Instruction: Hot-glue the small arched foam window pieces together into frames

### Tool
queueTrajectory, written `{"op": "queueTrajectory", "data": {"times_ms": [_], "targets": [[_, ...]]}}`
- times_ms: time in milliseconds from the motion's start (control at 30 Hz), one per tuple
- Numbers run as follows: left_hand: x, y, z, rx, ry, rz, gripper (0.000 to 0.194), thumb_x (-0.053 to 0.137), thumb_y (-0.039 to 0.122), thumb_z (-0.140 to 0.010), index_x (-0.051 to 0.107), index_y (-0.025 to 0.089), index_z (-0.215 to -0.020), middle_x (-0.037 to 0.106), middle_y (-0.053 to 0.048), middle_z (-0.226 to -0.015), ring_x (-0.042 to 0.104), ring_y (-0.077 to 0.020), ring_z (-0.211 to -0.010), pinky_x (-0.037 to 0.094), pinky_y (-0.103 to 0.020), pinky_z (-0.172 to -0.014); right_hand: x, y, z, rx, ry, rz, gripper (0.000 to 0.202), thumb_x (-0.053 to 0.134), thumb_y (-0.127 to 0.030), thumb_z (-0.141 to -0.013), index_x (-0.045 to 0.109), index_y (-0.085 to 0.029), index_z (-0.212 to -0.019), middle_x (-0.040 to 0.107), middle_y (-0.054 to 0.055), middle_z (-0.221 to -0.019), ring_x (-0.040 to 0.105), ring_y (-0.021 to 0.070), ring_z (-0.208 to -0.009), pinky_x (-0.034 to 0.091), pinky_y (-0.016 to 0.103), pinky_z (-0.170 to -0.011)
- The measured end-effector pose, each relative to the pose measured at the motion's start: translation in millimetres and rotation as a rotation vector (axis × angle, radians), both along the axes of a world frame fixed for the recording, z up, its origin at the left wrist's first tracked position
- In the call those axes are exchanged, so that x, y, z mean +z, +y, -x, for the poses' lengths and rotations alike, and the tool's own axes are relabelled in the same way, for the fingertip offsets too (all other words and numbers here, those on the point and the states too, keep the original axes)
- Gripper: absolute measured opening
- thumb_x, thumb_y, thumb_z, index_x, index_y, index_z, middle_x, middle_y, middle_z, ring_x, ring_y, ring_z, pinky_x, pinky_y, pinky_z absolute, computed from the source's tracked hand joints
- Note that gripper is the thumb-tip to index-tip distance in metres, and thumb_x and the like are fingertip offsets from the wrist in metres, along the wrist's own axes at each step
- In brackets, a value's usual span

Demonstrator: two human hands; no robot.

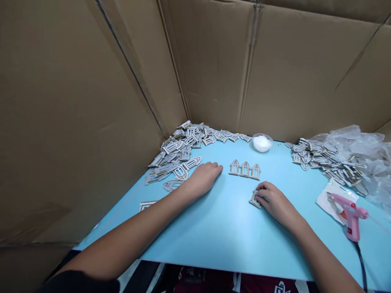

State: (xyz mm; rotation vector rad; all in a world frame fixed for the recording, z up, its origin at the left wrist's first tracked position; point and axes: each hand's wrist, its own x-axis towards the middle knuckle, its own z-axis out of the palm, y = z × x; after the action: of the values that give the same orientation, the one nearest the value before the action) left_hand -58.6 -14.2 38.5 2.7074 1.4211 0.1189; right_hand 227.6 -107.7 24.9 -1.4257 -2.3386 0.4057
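Observation:
Three small arch-shaped window pieces point(244, 169) stand side by side in a row on the light blue table point(214, 236). Just left of that row is my left hand point(204, 178), palm down, its fingers curled together and their tips hidden; whatever they hold, if anything, cannot be seen. In front of the row, my right hand point(271, 199) pinches another arched window piece point(254, 200) low at the table, and my fingers cover part of it. Larger arched pieces point(187, 167) with dark scroll patterns lie beyond my left wrist.
A heap of arched pieces point(174, 152) fills the back left corner; another pile point(324, 156) lies right beside clear plastic bags point(366, 150). A bowl of white material point(262, 143) sits at the back. A pink glue gun point(351, 213) rests on the right. Cardboard walls point(214, 61) enclose the table.

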Motion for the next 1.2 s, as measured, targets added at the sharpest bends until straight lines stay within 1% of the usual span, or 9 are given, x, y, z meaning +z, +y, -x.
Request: {"op": "queueTrajectory", "data": {"times_ms": [133, 300, 467, 600, 667, 800, 900, 1100, 1200], "targets": [[-4.7, -29, -19, -0.28, -0.058, 0.021, 0.02, 0.05, 0.008, -0.098, 0.066, 0.019, -0.093, 0.068, -0.006, -0.096, 0.062, -0.023, -0.093, 0.046, -0.032, -0.077, -6.3, 4, 0, 0.002, 0.019, -0.028, 0.019, 0.056, -0.011, -0.097, 0.074, -0.018, -0.094, 0.068, 0.012, -0.116, 0.07, 0.0239, -0.104, 0.06, 0.041, -0.092], [-13.7, -26, -52, -0.541, -0.123, 0.043, 0.017, 0.055, 0.011, -0.099, 0.067, 0.019, -0.091, 0.071, -0.006, -0.1, 0.062, -0.0212, -0.1, 0.047, -0.03, -0.085, -9.1, 5, 0, 0.024, 0.032, -0.072, 0.02, 0.055, -0.011, -0.097, 0.072, -0.017, -0.089, 0.068, 0.013, -0.117, 0.07, 0.0248, -0.105, 0.061, 0.042, -0.092], [15.4, -14, -63, -0.605, -0.212, 0.079, 0.02, 0.056, 0.005, -0.091, 0.062, 0.019, -0.078, 0.072, -0.004, -0.096, 0.064, -0.019, -0.098, 0.048, -0.027, -0.087, -10.3, 6, -2, 0.014, 0.028, -0.097, 0.017, 0.057, -0.009, -0.095, 0.073, -0.016, -0.099, 0.068, 0.014, -0.118, 0.07, 0.0254, -0.106, 0.061, 0.043, -0.093], [65.3, -17, -22, -0.393, -0.312, 0.058, 0.027, 0.041, 0.006, -0.09, 0.064, 0.019, -0.094, 0.071, -0.005, -0.102, 0.064, -0.0204, -0.102, 0.048, -0.031, -0.088, -8.3, 5, -2, 0.008, 0.02, -0.109, 0.014, 0.059, -0.015, -0.097, 0.073, -0.015, -0.102, 0.068, 0.015, -0.119, 0.069, 0.0293, -0.11, 0.061, 0.049, -0.096], [79.7, -28, 9, -0.059, -0.331, 0.127, 0.024, 0.042, 0.016, -0.093, 0.064, 0.021, -0.097, 0.071, -0.002, -0.105, 0.064, -0.0197, -0.101, 0.047, -0.031, -0.091, -6.3, 2, -2, 0.024, 0.009, -0.128, 0.014, 0.06, -0.019, -0.098, 0.072, -0.017, -0.104, 0.068, 0.015, -0.119, 0.068, 0.0302, -0.111, 0.061, 0.05, -0.095], [68.4, -68, 59, 0.276, -0.239, 0.142, 0.025, 0.043, 0.029, -0.092, 0.064, 0.02, -0.1, 0.072, -0.007, -0.1, 0.066, -0.0261, -0.093, 0.05, -0.034, -0.078, -5.4, -2, -2, 0.093, -0.011, -0.216, 0.014, 0.059, -0.021, -0.099, 0.07, -0.019, -0.106, 0.067, 0.015, -0.121, 0.068, 0.0311, -0.113, 0.062, 0.05, -0.092], [45.6, -102, 74, 0.677, 0.018, 0.219, 0.045, 0.059, 0.046, -0.087, 0.063, 0.018, -0.123, 0.069, -0.014, -0.125, 0.062, -0.0384, -0.119, 0.052, -0.041, -0.085, -7.0, -2, -4, 0.118, -0.011, -0.25, 0.016, 0.056, -0.023, -0.101, 0.069, -0.02, -0.109, 0.067, 0.016, -0.124, 0.067, 0.0313, -0.115, 0.062, 0.051, -0.092], [32.2, -124, 62, 0.638, 0.125, 0.339, 0.065, 0.054, 0.026, -0.091, 0.042, 0.016, -0.154, 0.067, -0.015, -0.13, 0.065, -0.0342, -0.119, 0.052, -0.039, -0.086, -3.7, -2, -2, 0.106, -0.012, -0.24, 0.015, 0.056, -0.023, -0.101, 0.068, -0.02, -0.109, 0.067, 0.015, -0.122, 0.069, 0.03, -0.112, 0.064, 0.048, -0.091], [31.2, -115, 46, 0.457, 0.09, 0.306, 0.047, 0.053, 0.014, -0.086, 0.062, 0.019, -0.132, 0.072, -0.011, -0.112, 0.07, -0.0319, -0.105, 0.051, -0.035, -0.075, -1.8, 0, 0, 0.11, -0.006, -0.198, 0.015, 0.056, -0.022, -0.1, 0.068, -0.02, -0.108, 0.068, 0.015, -0.121, 0.07, 0.029, -0.111, 0.064, 0.048, -0.091]]}}
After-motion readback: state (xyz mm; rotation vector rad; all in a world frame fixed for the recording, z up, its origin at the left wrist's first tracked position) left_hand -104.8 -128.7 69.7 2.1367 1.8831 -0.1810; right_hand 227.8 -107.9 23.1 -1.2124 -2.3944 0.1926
